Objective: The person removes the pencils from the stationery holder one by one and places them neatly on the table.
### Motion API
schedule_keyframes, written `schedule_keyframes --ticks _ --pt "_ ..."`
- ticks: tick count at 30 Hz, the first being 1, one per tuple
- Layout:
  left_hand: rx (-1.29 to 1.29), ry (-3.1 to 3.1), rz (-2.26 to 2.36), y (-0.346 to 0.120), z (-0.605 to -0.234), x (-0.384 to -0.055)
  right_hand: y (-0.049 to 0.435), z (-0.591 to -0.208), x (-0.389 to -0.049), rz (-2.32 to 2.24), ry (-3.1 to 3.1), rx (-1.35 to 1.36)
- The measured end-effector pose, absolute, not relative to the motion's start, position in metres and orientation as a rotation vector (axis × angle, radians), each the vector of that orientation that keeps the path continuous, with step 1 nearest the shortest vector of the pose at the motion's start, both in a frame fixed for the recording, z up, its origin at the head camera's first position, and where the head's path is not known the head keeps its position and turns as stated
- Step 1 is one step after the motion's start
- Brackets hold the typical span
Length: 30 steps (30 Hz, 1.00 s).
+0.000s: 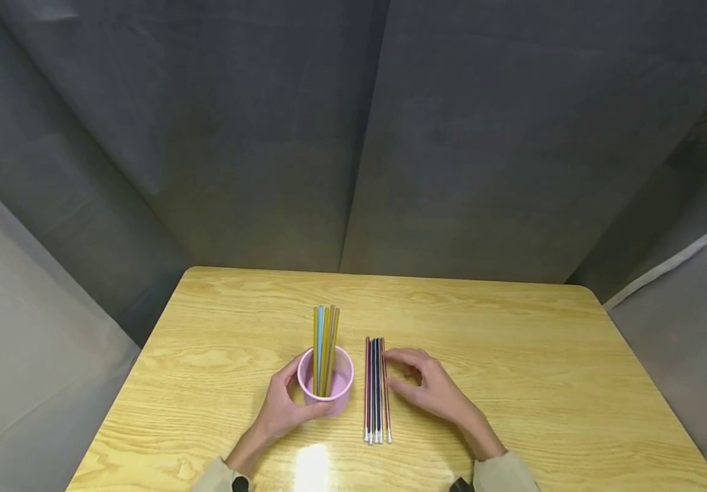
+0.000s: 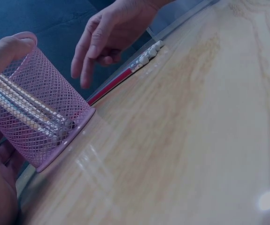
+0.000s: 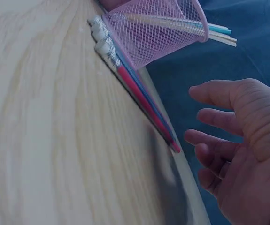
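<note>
Two pale sleeves (image 1: 505,473) come in nearest, in front of a pink mesh cup (image 1: 342,403). The left hand (image 1: 284,410) has its grip curled round the upright cup. Right of the cup, red and dark pencils (image 1: 375,389) lie side by side on the wooden desk (image 1: 550,383), eraser ends nearest. Just beyond them, further right of the cup, the right hand (image 1: 432,388) has a released grip. Yellow and blue sticks (image 1: 325,342) stand inside the cup; a dark curtain (image 1: 483,171) hangs far behind it.
</note>
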<state>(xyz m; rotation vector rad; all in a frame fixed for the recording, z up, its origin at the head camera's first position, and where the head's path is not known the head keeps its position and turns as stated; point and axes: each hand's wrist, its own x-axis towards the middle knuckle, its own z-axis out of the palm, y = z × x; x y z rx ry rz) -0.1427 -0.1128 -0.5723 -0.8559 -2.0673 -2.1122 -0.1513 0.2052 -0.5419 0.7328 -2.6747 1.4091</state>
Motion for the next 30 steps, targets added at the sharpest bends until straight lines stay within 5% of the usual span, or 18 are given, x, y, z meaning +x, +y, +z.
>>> schedule_keyframes --ticks 30 --pt "-0.856 -2.079 -2.113 -0.114 -0.571 -0.142 0.151 -0.497 -0.175 1.528 -2.478 1.201"
